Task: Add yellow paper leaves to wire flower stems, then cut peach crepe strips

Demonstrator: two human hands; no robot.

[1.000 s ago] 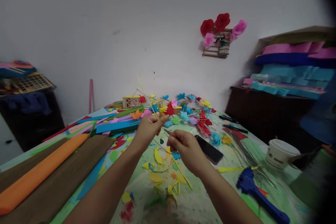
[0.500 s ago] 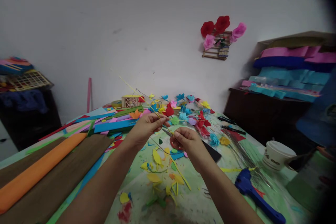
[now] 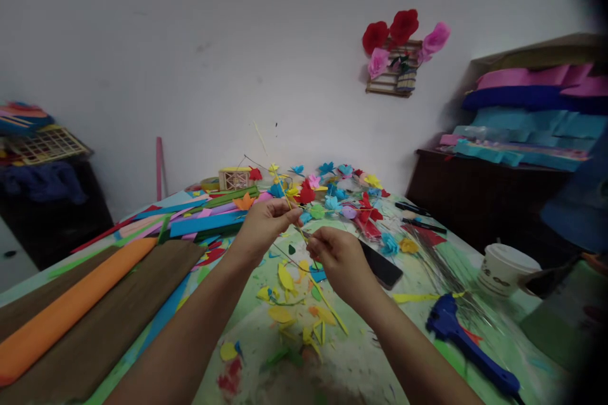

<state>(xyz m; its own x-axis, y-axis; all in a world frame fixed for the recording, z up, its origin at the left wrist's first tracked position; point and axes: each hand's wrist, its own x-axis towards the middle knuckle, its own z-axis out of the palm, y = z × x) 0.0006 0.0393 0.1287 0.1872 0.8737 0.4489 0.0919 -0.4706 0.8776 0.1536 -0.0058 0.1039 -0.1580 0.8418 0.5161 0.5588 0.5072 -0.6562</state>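
Observation:
My left hand [image 3: 272, 223] is closed in a pinch on a thin yellow strip [image 3: 281, 186], whose free end slants up and left above the table. Lower and to the right, my right hand [image 3: 338, 258] is closed, with thumb and fingers pinching the strip's lower stretch. A thin dark wire [image 3: 291, 259] curves beneath the hands, and whether a finger holds it is unclear. Under my hands lie yellow paper petals [image 3: 285, 278] and scraps. A dark phone [image 3: 384, 266] rests just behind my right hand.
Colourful paper flowers [image 3: 365, 207] crowd the table's back. Rolled brown and orange paper [image 3: 109, 291] covers the left side. On the right are a blue glue gun [image 3: 468, 345], loose wires [image 3: 444, 272], a lidded white cup [image 3: 507, 269] and black pens [image 3: 422, 225].
The yellow strip's free end has swung to the right and stands steeper. Both hands keep their pinch, my right one turned slightly. The view has shifted a little.

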